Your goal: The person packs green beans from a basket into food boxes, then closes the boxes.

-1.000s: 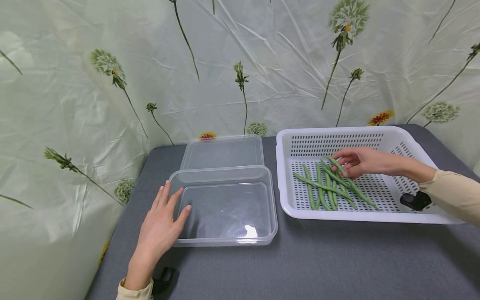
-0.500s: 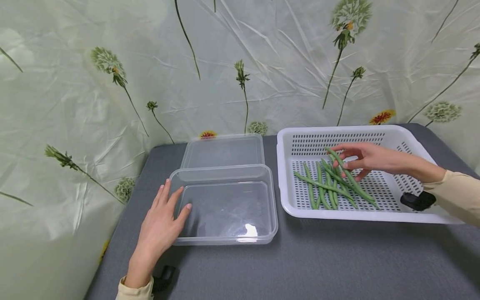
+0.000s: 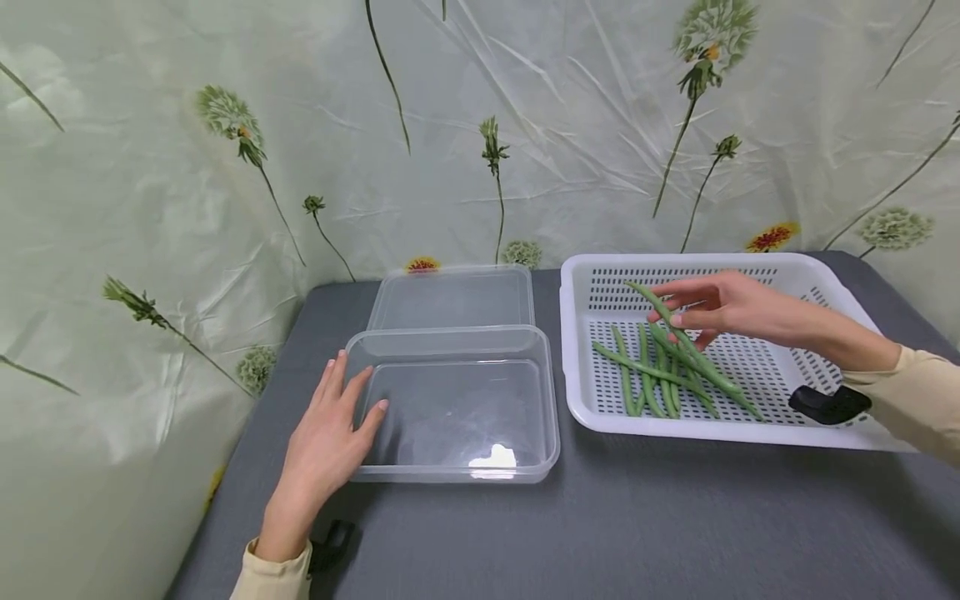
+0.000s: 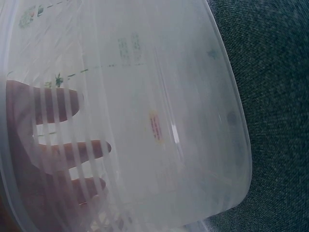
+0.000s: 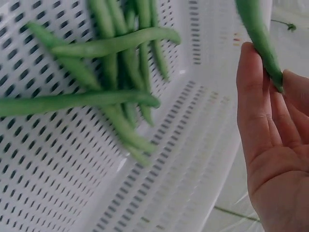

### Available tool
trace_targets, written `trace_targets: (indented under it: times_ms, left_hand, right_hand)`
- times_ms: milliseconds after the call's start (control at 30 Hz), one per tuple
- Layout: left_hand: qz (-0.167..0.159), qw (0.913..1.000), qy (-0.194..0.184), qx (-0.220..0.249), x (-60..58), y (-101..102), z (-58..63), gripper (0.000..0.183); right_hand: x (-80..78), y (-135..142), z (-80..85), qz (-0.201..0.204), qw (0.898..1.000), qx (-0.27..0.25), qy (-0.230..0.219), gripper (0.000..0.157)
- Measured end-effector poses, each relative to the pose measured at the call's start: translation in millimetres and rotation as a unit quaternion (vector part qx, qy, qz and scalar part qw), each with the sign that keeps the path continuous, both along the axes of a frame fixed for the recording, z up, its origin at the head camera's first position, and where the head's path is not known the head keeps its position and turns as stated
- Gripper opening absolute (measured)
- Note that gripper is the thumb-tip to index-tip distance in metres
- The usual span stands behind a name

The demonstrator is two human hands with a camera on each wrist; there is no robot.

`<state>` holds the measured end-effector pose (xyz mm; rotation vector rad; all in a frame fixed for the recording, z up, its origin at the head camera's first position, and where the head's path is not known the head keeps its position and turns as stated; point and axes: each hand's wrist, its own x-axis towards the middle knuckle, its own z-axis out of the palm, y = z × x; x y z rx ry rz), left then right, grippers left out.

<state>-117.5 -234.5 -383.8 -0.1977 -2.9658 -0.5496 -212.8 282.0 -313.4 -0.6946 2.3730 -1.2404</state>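
My right hand (image 3: pixel 738 307) pinches a green bean (image 5: pixel 258 31) between thumb and forefinger, over the white perforated basket (image 3: pixel 675 427). One end of that bean sticks out past the fingertips to the left in the head view. Several other green beans (image 5: pixel 116 46) lie loosely crossed on the basket floor. My left hand (image 3: pixel 322 442) rests with spread, fairly straight fingers at the left rim of a clear plastic container (image 3: pixel 457 417). The left wrist view shows its fingers (image 4: pixel 91 147) through the container's see-through wall. Nothing lies inside the container.
A clear flat lid (image 3: pixel 453 298) lies behind the container, near the wall. Grey cloth (image 3: pixel 600 525) covers the table. A flower-printed plastic sheet (image 3: pixel 420 183) hangs at the back and left. The basket stands just right of the container, with a narrow gap between.
My right hand has lifted a green bean from the pile, raising it and shifting slightly left. The left hand stays at the container. The head view has turned slightly.
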Motion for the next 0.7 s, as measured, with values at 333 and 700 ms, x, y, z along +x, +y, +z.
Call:
trace_targets:
  times_ms: [333, 700]
  left_hand:
    - [0.002, 1.0000, 0.001, -0.009, -0.2, 1.1, 0.2, 0.060]
    - [-0.009, 0.9995, 0.019, -0.025, 0.0, 1.0, -0.6, 0.062]
  right_hand:
    - [5.0, -16.2, 9.0, -0.019, 1.000, -0.017, -0.010, 0.055]
    - [9.9, -40.7, 18.1, -0.009, 1.000, -0.029, 0.003, 0.053]
